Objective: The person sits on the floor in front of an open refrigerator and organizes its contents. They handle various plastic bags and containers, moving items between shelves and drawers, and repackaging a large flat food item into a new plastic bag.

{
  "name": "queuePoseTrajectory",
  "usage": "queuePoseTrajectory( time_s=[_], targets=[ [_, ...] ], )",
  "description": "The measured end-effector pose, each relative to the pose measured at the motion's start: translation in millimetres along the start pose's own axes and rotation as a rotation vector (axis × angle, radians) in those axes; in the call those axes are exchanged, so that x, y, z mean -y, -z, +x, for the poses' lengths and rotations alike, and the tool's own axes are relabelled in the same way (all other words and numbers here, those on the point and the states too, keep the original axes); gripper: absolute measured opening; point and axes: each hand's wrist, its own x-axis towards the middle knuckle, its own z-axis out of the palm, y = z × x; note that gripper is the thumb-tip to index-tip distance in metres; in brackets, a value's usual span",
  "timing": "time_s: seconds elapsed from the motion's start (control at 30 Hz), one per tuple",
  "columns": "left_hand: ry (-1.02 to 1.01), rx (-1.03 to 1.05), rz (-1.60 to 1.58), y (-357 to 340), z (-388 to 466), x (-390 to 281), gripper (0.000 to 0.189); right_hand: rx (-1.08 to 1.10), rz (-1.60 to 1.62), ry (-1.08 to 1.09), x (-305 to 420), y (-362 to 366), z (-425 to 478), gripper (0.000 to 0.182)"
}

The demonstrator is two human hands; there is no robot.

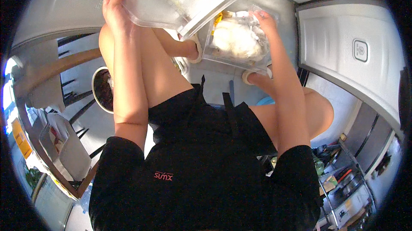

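My left hand [117,10] is curled over the edge of a frosty, clear plastic drawer or panel [154,8] at the upper left. A thick transparent rim [222,4] runs along its right side. Lower down and to the right sits a clear drawer [225,63] with a plastic bag of pale, rounded contents [238,39] in it; I cannot tell what they are. My right hand [265,21] pinches the clear plastic at the bag's upper right. Beside the bag shows a yellow packet [218,21], partly hidden.
White refrigerator doors stand open at the left [58,8] and right [347,34]. My knees flank the lower drawer, and my shoes [196,49] are close to it. A round bin [103,91] stands at left. A loaded rack [347,186] is at lower right.
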Motion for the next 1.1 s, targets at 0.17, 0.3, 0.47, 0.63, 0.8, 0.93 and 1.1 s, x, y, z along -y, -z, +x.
queuePoseTrajectory(
  time_s=[0.17,0.3,0.47,0.63,0.8,0.93,1.1],
  targets=[
    [-0.015,-0.017,0.104,3,-8,-12,0.012,0.225,0.027,-0.04,19,-18,22,0.058],
    [-0.07,0.003,0.067,3,-4,-5,0.013,0.437,-0.055,0.061,48,10,4,0.057],
    [-0.03,0.02,0.051,-5,-3,-6,0.012,0.488,0.153,0.089,-4,-17,35,0.048],
    [-0.006,0.016,0.011,-8,-6,-7,0.026,0.001,-0.232,0.255,10,-26,5,0.039],
    [-0.067,0.083,0.157,1,-6,-6,0.008,-0.398,-0.347,0.593,34,7,-30,0.032],
    [-0.048,0.023,0.174,13,3,-3,0.012,-0.568,-0.283,0.63,28,14,-58,0.03],
    [0.011,0.118,0.11,24,14,7,0.02,-0.072,-0.106,0.193,-41,-37,-3,0.024]
  ],
)
